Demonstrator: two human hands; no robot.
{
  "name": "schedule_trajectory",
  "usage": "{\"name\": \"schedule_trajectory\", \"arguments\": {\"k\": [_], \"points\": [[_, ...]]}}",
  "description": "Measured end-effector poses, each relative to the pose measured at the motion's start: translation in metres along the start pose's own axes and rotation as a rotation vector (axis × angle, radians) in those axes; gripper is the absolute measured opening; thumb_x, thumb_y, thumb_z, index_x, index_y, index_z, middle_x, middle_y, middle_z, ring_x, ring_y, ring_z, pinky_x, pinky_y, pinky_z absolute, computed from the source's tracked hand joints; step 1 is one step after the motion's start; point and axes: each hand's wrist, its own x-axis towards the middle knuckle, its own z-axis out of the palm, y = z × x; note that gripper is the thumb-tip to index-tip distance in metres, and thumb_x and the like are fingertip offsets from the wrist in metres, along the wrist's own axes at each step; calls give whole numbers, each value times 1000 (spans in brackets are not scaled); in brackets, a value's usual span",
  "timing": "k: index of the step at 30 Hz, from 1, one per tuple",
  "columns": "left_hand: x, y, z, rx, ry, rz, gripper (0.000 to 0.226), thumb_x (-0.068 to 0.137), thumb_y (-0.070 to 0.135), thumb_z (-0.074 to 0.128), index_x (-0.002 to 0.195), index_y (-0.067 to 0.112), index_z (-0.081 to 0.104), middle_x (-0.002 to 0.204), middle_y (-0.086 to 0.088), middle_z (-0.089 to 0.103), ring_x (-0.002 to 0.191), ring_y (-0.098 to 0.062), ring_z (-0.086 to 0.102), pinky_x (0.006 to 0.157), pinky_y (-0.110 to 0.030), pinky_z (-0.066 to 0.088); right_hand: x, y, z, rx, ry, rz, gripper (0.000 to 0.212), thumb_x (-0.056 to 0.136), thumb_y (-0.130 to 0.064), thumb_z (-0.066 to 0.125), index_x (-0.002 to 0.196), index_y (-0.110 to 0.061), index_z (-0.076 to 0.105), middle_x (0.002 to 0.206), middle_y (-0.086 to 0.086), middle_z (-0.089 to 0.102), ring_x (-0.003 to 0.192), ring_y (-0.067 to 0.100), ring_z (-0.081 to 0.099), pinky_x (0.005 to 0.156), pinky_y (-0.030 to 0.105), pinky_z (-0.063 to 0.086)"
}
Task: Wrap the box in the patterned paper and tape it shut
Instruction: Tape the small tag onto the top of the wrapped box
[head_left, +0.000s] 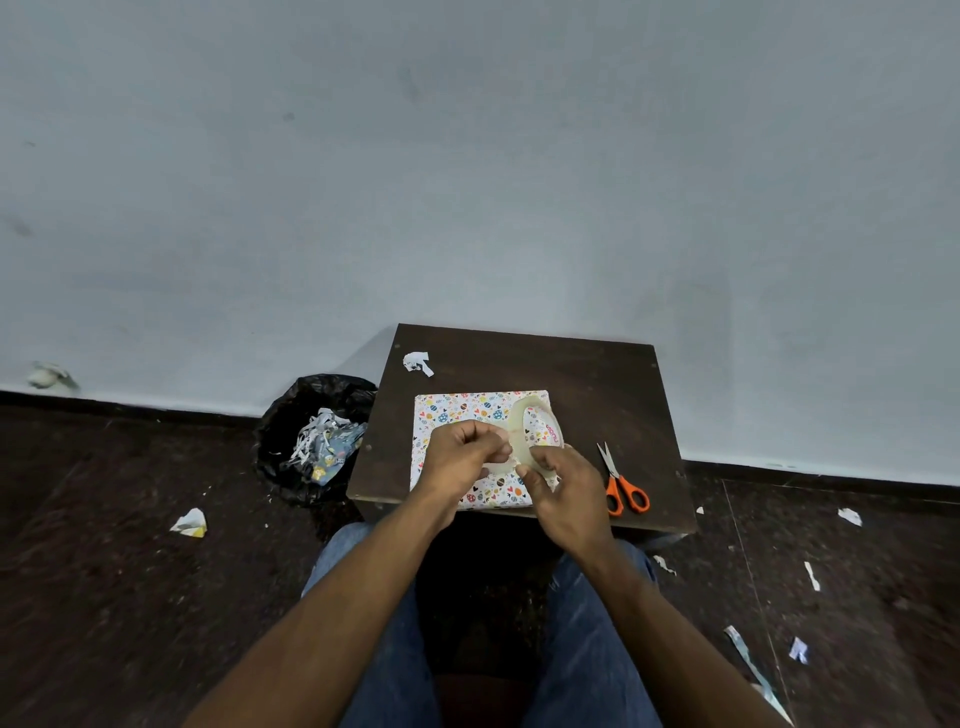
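- The box (480, 447), already covered in patterned paper (467, 408), lies flat near the centre of the small dark tabletop (597, 384), just under both hands.
- The right hand (569, 499) holds the roll of clear tape (535, 434) upright on its edge, thumb and fingers curled round the lower rim in a closed grip.
- The left hand (460, 452), at 9 o'clock of the roll, has its fingertips pinched together at the roll's outer face; it seems to be picking up or pulling the free end, though the strip itself is too clear to make out.
- Risks, as I judge them: the thin glossy film may fold onto itself or cling to the fingers before it reaches the paper; with neither hand pressing the box, a loose flap could spring open; a tug on the roll could drag the light box across the smooth wood.
- The orange-handled scissors (621, 486) lie at 3 o'clock of the box, blades pointing away, within reach for the cut.
- Materials: the paper is matt white with small coloured prints, creased sharply at the edges; the tape is a translucent ring with a printed core.
- A crumpled scrap (418, 362) sits at 11 o'clock; a black-lined bin (291, 426) of offcuts stands at 9 o'clock on the floor.
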Motion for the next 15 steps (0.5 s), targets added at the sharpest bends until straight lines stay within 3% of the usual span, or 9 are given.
{"name": "schedule_trajectory", "arguments": {"k": [5, 10, 15], "points": [[2, -1, -4, 146, -33, 39, 13, 96, 17, 58, 88, 13, 68, 80, -3, 72, 78, -11, 69, 71, -30, 48, -2, 1, -1, -11, 22, -4, 31, 82, -33, 67, 94, -5, 73, 88, 7, 72, 84, 29, 64, 72, 42, 53], [-2, -6, -2, 91, -101, -37, 20, 98, 23, 56, 84, 16, 69, 81, 1, 71, 82, -15, 71, 75, -31, 49, -4, 0, 1, -9, 5, -3, 33, 83, -34, 66, 98, -5, 73, 91, 7, 72, 85, 28, 65, 73, 44, 54], [-3, -8, 1, 1, -24, -79, 13, 93, 15, 62, 82, 16, 69, 75, 0, 72, 78, -13, 71, 74, -30, 51, -5, 0, 1, -61, -5, -63, 28, 84, -31, 67, 94, -5, 73, 84, 6, 72, 79, 28, 63, 70, 38, 52]]}}
